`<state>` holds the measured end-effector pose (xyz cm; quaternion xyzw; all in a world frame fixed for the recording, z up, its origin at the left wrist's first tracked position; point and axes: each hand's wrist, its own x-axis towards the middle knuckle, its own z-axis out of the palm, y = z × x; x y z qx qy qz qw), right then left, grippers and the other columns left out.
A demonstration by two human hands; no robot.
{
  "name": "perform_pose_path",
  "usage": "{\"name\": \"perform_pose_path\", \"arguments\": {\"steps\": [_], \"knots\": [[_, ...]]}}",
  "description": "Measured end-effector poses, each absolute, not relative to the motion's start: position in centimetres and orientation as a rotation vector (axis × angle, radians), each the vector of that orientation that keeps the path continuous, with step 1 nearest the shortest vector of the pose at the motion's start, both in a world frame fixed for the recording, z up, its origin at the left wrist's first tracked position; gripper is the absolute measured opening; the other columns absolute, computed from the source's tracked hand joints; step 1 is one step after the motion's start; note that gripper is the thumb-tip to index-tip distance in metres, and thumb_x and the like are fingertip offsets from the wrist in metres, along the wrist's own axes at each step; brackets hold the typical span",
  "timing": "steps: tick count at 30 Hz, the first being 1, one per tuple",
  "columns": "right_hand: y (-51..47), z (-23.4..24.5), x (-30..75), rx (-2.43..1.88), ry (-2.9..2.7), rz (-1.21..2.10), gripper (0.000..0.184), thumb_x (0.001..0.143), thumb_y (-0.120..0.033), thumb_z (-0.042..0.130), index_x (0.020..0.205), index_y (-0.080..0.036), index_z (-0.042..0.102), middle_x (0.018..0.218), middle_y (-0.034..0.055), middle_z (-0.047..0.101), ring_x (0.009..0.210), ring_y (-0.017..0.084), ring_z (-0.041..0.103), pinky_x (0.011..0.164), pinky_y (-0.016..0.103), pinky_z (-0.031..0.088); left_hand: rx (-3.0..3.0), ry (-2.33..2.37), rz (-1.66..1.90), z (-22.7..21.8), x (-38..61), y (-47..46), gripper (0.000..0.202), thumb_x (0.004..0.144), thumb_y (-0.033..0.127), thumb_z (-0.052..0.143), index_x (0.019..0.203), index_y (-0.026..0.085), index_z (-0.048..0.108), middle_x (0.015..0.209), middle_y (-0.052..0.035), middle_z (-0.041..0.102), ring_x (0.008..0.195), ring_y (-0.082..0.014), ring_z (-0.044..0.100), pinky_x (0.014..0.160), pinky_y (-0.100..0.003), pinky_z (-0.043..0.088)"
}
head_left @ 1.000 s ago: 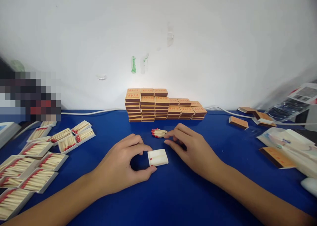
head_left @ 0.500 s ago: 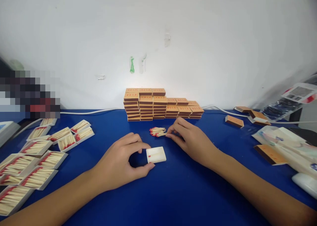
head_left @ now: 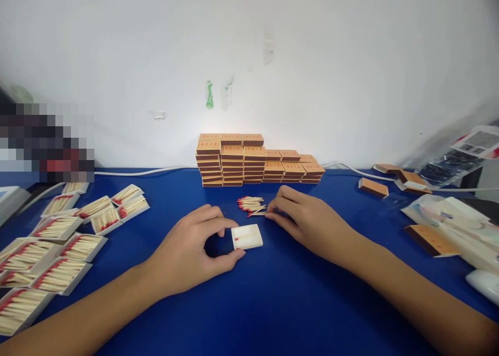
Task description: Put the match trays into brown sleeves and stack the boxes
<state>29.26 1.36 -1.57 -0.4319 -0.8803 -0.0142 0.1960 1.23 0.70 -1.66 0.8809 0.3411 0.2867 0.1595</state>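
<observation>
My left hand (head_left: 191, 254) rests on the blue table (head_left: 273, 304), its thumb and fingers pinching the left end of a small white matchbox tray (head_left: 247, 236) that holds a match or two. My right hand (head_left: 307, 221) lies just right of a small heap of red-tipped matches (head_left: 250, 204). Its fingertips are pinched on a single match (head_left: 258, 213) pulled a little out of the heap, between the heap and the tray.
A stepped stack of orange matchboxes (head_left: 253, 161) stands against the white wall. Several open trays full of matches (head_left: 58, 241) lie at the left. Loose orange sleeves (head_left: 373, 187) and plastic packets (head_left: 448, 215) sit at the right. A white cable (head_left: 144, 172) runs along the back.
My right hand has drawn one match out of the heap toward the tray. My left hand has stayed on the tray.
</observation>
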Motion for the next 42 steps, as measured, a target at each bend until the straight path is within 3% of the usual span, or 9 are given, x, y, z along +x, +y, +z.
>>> {"name": "perform_pose_path", "arguments": {"steps": [6, 18, 24, 31, 42], "knots": [[1.2, -1.7, 28.7, -1.266, -2.431, 0.13, 0.007, 0.104, -0.02, 0.062, 0.102, -0.018, 0.068, 0.101, 0.006, 0.064, 0.077, 0.019, 0.065, 0.07, 0.033, 0.055, 2.518, 0.948, 0.773, -1.7, 1.2, 0.6, 0.023, 0.088, 0.03, 0.08, 0.109, 0.023, 0.076, 0.086, -0.0003, 0.061, 0.08, -0.0172, 0.058, 0.07, -0.031, 0.047], [1.0, -1.5, 28.7, -1.227, -2.452, -0.083, 0.006, 0.107, -0.02, 0.058, 0.103, -0.018, 0.061, 0.1, 0.005, 0.062, 0.074, 0.018, 0.065, 0.066, 0.031, 0.053, 2.53, 0.976, 0.801, -1.7, 1.3, 0.6, 0.021, 0.089, 0.03, 0.079, 0.107, 0.022, 0.076, 0.085, -0.0001, 0.062, 0.079, -0.017, 0.058, 0.07, -0.032, 0.047], [-0.2, -1.1, 27.8, -1.087, -2.46, -0.231, 0.02, 0.112, -0.027, 0.048, 0.099, -0.018, 0.06, 0.094, 0.0046, 0.061, 0.07, 0.016, 0.062, 0.058, 0.029, 0.046, 2.548, 0.944, 0.91, -1.8, 1.3, 0.5, 0.026, 0.089, 0.032, 0.081, 0.111, 0.02, 0.075, 0.089, -0.0018, 0.065, 0.08, -0.0174, 0.06, 0.072, -0.032, 0.05], [-1.0, -1.1, 27.2, -1.059, -2.453, -0.373, 0.021, 0.111, -0.017, 0.045, 0.097, -0.019, 0.06, 0.091, 0.0041, 0.061, 0.069, 0.016, 0.056, 0.054, 0.031, 0.039, 2.601, 0.926, 1.031, -1.8, 1.3, 0.6, 0.027, 0.091, 0.028, 0.08, 0.116, 0.018, 0.074, 0.097, -0.0051, 0.07, 0.085, -0.0187, 0.063, 0.077, -0.034, 0.054], [-1.7, -1.1, 26.4, -1.007, -2.492, -0.467, 0.024, 0.11, -0.016, 0.044, 0.096, -0.016, 0.064, 0.09, 0.0061, 0.063, 0.071, 0.017, 0.06, 0.055, 0.031, 0.042, 2.637, 0.878, 1.037, -1.8, 1.4, 0.4, 0.027, 0.091, 0.028, 0.079, 0.114, 0.017, 0.074, 0.095, -0.0058, 0.07, 0.083, -0.0191, 0.064, 0.075, -0.035, 0.055]]}}
